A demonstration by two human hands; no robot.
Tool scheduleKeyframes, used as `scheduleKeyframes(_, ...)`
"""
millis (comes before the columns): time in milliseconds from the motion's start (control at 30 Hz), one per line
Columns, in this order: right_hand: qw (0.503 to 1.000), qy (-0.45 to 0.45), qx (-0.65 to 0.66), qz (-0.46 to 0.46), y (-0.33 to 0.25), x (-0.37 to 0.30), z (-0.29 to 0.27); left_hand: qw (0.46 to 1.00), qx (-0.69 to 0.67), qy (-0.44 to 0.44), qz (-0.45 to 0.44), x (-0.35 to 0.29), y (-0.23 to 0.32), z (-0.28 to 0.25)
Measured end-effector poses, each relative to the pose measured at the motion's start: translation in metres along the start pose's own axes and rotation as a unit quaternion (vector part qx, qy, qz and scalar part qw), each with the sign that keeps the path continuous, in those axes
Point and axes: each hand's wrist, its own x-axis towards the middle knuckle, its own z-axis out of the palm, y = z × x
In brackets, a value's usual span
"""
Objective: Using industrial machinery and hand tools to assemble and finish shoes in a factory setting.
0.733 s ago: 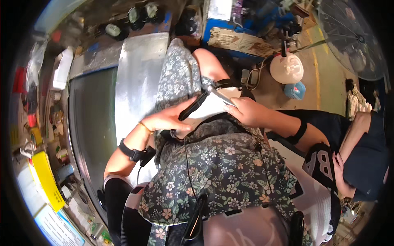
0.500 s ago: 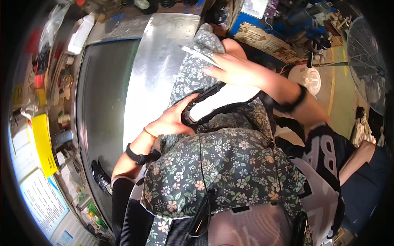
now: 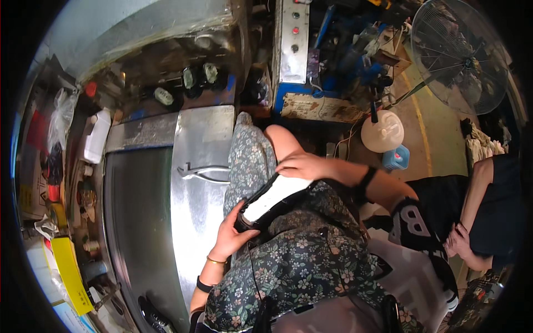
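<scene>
Cupping the black shoe at its eight-o'clock end, your left hand should brace it. Your right hand grips one o'clock; press evenly.

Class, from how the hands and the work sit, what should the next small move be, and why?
Probably press along the dark edge with the right hand: its fingers rest at the far end of the white-faced piece, the left hand holds the near end, and the pliers lie apart on the metal sheet.
</scene>
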Motion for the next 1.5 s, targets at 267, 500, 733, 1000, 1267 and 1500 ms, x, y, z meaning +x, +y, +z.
scheduleKeyframes(267, 0.946, 0.019, 0.318, 0.053, -0.072, -0.052, -0.006, 0.979, -0.155, 0.13, 0.025, 0.12, 0.069, -0.041)
scheduleKeyframes(500, 0.852, 0.301, 0.391, 0.178, -0.098, -0.096, -0.098, 0.98, -0.067, 0.088, 0.164, 0.113, 0.041, 0.01)
scheduleKeyframes(733, 0.776, 0.538, -0.176, 0.28, -0.023, -0.136, -0.308, 0.895, 0.367, 0.005, 0.252, 0.068, 0.017, 0.015)
scheduleKeyframes(1000, 0.664, 0.528, -0.221, 0.481, -0.001, -0.116, -0.399, 0.885, 0.381, 0.066, 0.258, 0.083, 0.017, 0.024)
scheduleKeyframes(1267, 0.663, 0.446, -0.276, 0.534, -0.011, -0.097, -0.405, 0.886, 0.384, 0.081, 0.247, 0.082, 0.021, 0.027)
scheduleKeyframes(1500, 0.632, 0.429, -0.356, 0.538, -0.013, -0.084, -0.394, 0.886, 0.379, 0.084, 0.254, 0.082, 0.016, 0.028)
